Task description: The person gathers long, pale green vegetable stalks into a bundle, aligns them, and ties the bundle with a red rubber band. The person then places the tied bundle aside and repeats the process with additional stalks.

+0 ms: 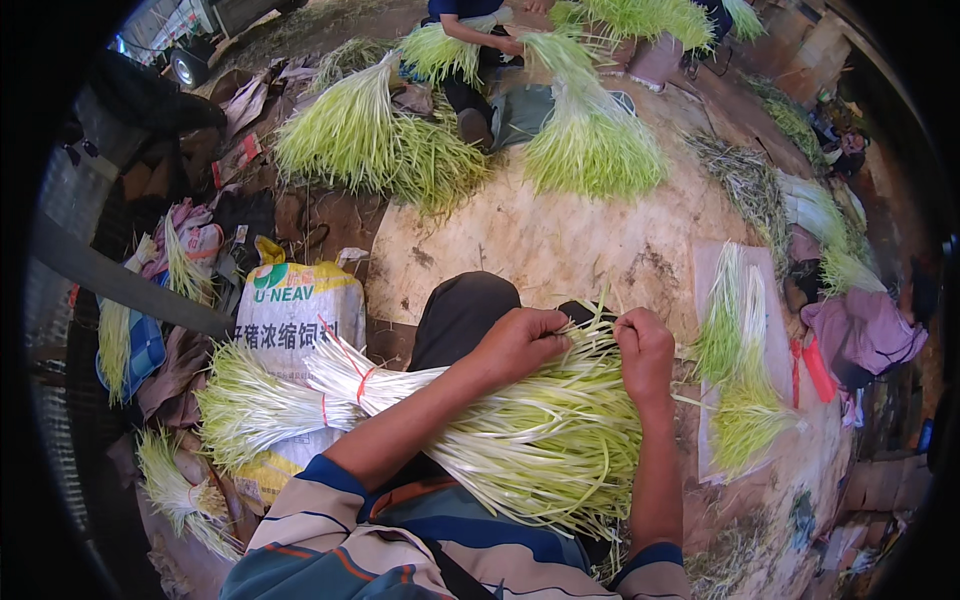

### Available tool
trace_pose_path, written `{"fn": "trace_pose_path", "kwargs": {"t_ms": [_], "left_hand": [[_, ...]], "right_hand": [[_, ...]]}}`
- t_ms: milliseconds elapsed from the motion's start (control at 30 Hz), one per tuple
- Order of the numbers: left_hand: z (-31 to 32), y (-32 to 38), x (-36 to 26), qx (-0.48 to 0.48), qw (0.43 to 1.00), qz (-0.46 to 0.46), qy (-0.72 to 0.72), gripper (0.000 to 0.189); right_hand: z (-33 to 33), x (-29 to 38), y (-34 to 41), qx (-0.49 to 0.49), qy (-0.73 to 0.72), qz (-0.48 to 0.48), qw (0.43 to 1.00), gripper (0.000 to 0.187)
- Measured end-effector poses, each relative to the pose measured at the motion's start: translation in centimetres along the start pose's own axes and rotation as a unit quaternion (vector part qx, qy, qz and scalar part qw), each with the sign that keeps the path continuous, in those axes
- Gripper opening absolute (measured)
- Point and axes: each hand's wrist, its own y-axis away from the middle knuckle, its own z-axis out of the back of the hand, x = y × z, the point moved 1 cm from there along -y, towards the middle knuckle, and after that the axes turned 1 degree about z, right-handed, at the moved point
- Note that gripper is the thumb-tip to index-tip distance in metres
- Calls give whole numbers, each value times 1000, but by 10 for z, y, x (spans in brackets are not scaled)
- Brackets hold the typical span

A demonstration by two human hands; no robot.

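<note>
A large bundle of pale yellow-green leafy stalks, likely blanched chives [540, 442], lies across the person's lap, its white ends tied with a red band at the left. My left hand [529, 341] pinches leaf tips at the bundle's upper edge. Close by on the right, my right hand [645, 341] is curled with its fingers closed by the same leaf tips; whether a strand is inside it is hard to tell. Another tied bundle [262, 412] rests beside the white ends, on a printed white-and-yellow woven sack [300, 307].
Loose stalks lie on a pale sheet [757, 277] at the right. Fanned bundles [592, 150] stand ahead, near a seated co-worker whose arm [480, 34] reaches over stalks. A dark curved bar [135, 281] crosses the left side. More small bundles [180, 487] lie lower left.
</note>
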Motion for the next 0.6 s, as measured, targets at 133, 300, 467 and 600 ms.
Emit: {"fn": "trace_pose_path", "kwargs": {"t_ms": [133, 300, 467, 600], "left_hand": [[-2, 0, 5, -4, 999, 7, 34, 19], [-2, 0, 8, 0, 999, 1, 49, 17], [-4, -2, 8, 3, 999, 6, 54, 17], [-3, -1, 10, 6, 1000, 3, 29, 16]], "right_hand": [[13, -17, -8, -87, -116, -126, 981, 11], [31, -27, -8, -86, -184, -196, 959, 16], [19, -14, -4, 3, -108, -99, 989, 30], [12, -1, -6, 49, -17, -28, 998, 48]]}}
